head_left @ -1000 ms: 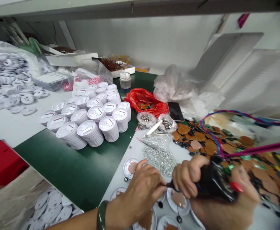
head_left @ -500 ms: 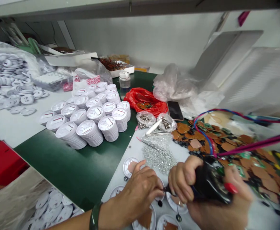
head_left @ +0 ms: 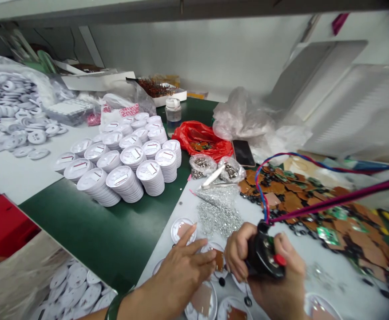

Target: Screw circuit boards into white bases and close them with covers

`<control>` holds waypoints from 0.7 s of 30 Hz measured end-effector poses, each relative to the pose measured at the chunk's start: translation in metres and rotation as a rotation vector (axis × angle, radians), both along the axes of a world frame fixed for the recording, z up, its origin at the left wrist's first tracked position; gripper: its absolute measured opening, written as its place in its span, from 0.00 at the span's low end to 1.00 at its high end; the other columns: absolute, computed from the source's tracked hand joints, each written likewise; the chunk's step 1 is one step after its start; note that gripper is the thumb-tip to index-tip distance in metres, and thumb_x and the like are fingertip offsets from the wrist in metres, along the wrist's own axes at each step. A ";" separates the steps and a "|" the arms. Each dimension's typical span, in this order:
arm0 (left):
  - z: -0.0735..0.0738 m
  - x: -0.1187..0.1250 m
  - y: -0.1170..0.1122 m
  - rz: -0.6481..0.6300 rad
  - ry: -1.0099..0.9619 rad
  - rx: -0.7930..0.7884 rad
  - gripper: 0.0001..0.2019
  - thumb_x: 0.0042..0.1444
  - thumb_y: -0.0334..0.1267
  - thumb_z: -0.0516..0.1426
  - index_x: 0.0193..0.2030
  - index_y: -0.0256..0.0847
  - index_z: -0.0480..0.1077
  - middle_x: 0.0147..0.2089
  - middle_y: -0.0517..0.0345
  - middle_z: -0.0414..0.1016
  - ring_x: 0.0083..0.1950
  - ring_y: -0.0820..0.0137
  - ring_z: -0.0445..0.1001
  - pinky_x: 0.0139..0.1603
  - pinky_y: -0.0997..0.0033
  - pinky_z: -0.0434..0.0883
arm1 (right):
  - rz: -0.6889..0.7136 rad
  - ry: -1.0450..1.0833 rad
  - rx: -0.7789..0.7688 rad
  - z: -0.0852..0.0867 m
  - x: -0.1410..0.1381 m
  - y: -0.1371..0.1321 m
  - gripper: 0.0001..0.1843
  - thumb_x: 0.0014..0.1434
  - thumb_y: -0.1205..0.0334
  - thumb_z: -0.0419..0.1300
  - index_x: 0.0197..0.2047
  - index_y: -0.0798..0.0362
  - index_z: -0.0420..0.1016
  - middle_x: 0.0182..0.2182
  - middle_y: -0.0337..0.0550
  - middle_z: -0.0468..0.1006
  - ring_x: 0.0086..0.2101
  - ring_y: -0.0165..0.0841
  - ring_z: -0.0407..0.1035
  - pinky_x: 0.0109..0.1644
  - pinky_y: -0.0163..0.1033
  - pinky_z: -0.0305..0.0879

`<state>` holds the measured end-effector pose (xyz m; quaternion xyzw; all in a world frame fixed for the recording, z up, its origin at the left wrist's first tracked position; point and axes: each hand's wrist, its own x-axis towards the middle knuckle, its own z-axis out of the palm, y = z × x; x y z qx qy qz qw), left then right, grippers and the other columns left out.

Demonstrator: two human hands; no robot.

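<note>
Stacks of white discs [head_left: 124, 184] stand on the green desk [head_left: 81, 231]. The left hand [head_left: 181, 275], fingers spread, lies over a small white dish [head_left: 208, 246] holding brown leather. The right hand [head_left: 274, 289] wraps its fingers round a black corded tool [head_left: 263, 258], beside silver rhinestones [head_left: 219, 213].

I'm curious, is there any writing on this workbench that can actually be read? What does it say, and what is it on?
Red lettering on the white plastic bag: too blurred to read.
Small printed labels on the stacked white discs: too small to read.
No other readable text shows.
</note>
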<state>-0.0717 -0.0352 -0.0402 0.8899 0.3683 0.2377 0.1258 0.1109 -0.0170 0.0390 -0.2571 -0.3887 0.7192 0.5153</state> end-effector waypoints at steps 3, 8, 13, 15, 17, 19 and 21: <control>0.003 -0.002 0.000 -0.051 0.029 0.043 0.11 0.73 0.33 0.52 0.50 0.51 0.74 0.52 0.72 0.81 0.64 0.72 0.70 0.78 0.52 0.45 | -0.018 0.007 0.001 -0.004 -0.004 -0.001 0.30 0.64 0.34 0.51 0.28 0.51 0.75 0.17 0.39 0.66 0.19 0.30 0.60 0.24 0.36 0.58; 0.009 -0.002 0.001 -0.089 0.089 0.147 0.10 0.71 0.32 0.53 0.43 0.47 0.76 0.53 0.72 0.80 0.64 0.69 0.70 0.79 0.58 0.35 | 0.024 -0.005 0.035 -0.010 -0.008 -0.003 0.31 0.64 0.34 0.49 0.28 0.51 0.75 0.15 0.37 0.64 0.18 0.29 0.56 0.23 0.35 0.55; 0.010 0.000 0.003 -0.066 0.091 0.235 0.10 0.72 0.35 0.53 0.42 0.45 0.75 0.51 0.71 0.81 0.58 0.70 0.73 0.78 0.61 0.32 | 0.002 0.008 0.051 0.012 -0.003 0.005 0.28 0.61 0.34 0.53 0.29 0.50 0.76 0.17 0.39 0.66 0.20 0.31 0.60 0.24 0.36 0.58; 0.008 0.001 0.002 -0.051 0.074 0.237 0.10 0.73 0.36 0.53 0.43 0.45 0.75 0.51 0.72 0.81 0.58 0.71 0.73 0.78 0.63 0.30 | -0.118 0.018 0.075 0.024 -0.003 0.013 0.28 0.60 0.35 0.54 0.27 0.50 0.76 0.16 0.40 0.67 0.19 0.32 0.61 0.23 0.37 0.59; 0.005 0.004 0.000 -0.017 0.056 0.220 0.10 0.72 0.36 0.53 0.42 0.46 0.75 0.50 0.72 0.82 0.58 0.71 0.73 0.79 0.64 0.35 | -0.237 0.018 0.091 0.029 -0.006 0.021 0.27 0.59 0.36 0.56 0.24 0.50 0.75 0.15 0.39 0.66 0.18 0.31 0.61 0.23 0.37 0.59; 0.003 0.008 -0.002 0.017 0.040 0.179 0.09 0.72 0.35 0.54 0.41 0.46 0.75 0.47 0.72 0.82 0.56 0.71 0.74 0.78 0.63 0.43 | -0.304 -0.010 0.093 0.026 -0.012 0.028 0.26 0.58 0.37 0.58 0.24 0.50 0.74 0.15 0.38 0.66 0.18 0.31 0.60 0.23 0.37 0.59; 0.005 0.010 -0.004 0.038 0.019 0.123 0.07 0.71 0.35 0.56 0.41 0.45 0.74 0.46 0.71 0.82 0.54 0.71 0.75 0.76 0.62 0.50 | -0.326 -0.038 0.090 0.016 -0.018 0.034 0.26 0.59 0.37 0.57 0.25 0.50 0.74 0.15 0.38 0.66 0.18 0.31 0.61 0.23 0.37 0.59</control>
